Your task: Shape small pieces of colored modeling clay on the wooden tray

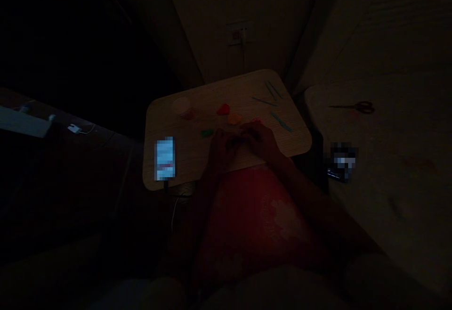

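The scene is very dark. My left hand point(221, 149) and my right hand point(260, 139) are close together over the near edge of a small wooden table point(190, 150). The fingers of both curl inward around something dark between them, too dim to name. Just beyond my hands lie an orange lump point(234, 119) and a red lump point(223, 109), both like modelling clay. A green lump point(206, 133) rests left of my left hand. Partly behind my right hand shows a pinkish-red piece point(258, 121).
Several thin teal tools point(281, 121) lie on the table's right side. A pale round tub point(182, 106) stands at the back left, and a lit phone point(165, 158) with a cable lies at the front left. Scissors point(360, 107) rest on the surface to the right. A wall socket point(240, 33) is behind.
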A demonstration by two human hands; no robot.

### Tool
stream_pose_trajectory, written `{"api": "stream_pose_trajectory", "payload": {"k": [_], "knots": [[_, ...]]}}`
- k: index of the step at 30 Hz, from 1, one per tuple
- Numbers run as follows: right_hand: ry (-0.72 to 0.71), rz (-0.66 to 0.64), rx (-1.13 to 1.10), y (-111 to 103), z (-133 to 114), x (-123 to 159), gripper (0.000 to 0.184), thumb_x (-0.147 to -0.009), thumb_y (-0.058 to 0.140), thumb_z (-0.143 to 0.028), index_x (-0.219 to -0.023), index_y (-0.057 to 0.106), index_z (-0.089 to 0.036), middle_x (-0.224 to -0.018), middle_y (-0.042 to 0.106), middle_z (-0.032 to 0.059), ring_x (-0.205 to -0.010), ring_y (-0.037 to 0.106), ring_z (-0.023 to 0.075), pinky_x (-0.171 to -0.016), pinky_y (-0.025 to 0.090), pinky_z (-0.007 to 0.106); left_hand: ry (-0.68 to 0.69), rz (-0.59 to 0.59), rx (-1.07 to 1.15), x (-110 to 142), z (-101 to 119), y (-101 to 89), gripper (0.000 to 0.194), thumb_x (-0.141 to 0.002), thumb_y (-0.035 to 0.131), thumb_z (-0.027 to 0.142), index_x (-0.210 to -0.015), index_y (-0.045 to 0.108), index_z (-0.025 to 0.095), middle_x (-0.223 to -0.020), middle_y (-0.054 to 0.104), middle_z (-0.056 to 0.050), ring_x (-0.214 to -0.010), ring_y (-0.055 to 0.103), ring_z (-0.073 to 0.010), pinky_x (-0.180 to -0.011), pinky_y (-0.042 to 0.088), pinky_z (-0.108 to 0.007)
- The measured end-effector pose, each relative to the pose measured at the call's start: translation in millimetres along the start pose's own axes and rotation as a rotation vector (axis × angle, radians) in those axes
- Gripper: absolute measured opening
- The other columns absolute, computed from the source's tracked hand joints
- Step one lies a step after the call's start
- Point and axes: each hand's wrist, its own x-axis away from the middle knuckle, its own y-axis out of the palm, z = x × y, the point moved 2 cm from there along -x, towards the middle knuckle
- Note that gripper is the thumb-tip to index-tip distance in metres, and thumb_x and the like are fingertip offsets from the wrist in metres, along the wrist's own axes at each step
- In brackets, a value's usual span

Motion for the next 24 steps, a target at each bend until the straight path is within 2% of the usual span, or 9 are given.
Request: {"api": "stream_pose_trajectory", "payload": {"k": [4,11,18,24], "knots": [[0.057,-0.04,0.022,1.0,0.7,1.6,0.017,-0.084,0.065,-0.023,-0.098,0.074,-0.02,-0.094,0.077,0.0067,-0.084,0.069,0.0212,-0.079,0.054,0.034,0.0,0.008,0.016,0.2,-1.6,0.7,0.02,-0.089,0.072,0.026,-0.108,0.068,0.021,-0.109,0.059,-0.007,-0.104,0.06,-0.0242,-0.096,0.051,-0.041],[-0.018,-0.071,0.048,0.5,-2.9,0.8,0.015,-0.083,0.063,-0.021,-0.089,0.076,-0.021,-0.092,0.077,0.0064,-0.086,0.07,0.0216,-0.082,0.053,0.035,-0.015,0.01,0.022,0.4,-0.1,-0.6,0.02,-0.088,0.072,0.025,-0.108,0.069,0.02,-0.109,0.058,-0.007,-0.103,0.059,-0.0243,-0.095,0.051,-0.04],[0.069,-0.062,0.028,1.2,-4.1,-0.1,0.015,-0.083,0.065,-0.024,-0.091,0.077,-0.022,-0.087,0.078,0.0046,-0.077,0.069,0.0202,-0.074,0.053,0.033,-0.011,0.007,0.027,0.0,0.4,-0.5,0.02,-0.089,0.072,0.028,-0.107,0.069,0.02,-0.109,0.059,-0.008,-0.102,0.059,-0.0247,-0.094,0.051,-0.041],[0.027,-0.076,0.102,1.2,-3.7,-1.9,0.012,-0.083,0.065,-0.023,-0.086,0.077,-0.02,-0.087,0.076,0.007,-0.081,0.067,0.0217,-0.078,0.052,0.035,-0.016,0.002,0.042,-0.2,-0.2,-0.2,0.018,-0.089,0.071,0.026,-0.106,0.069,0.02,-0.108,0.059,-0.008,-0.101,0.059,-0.0241,-0.093,0.051,-0.04]]}}
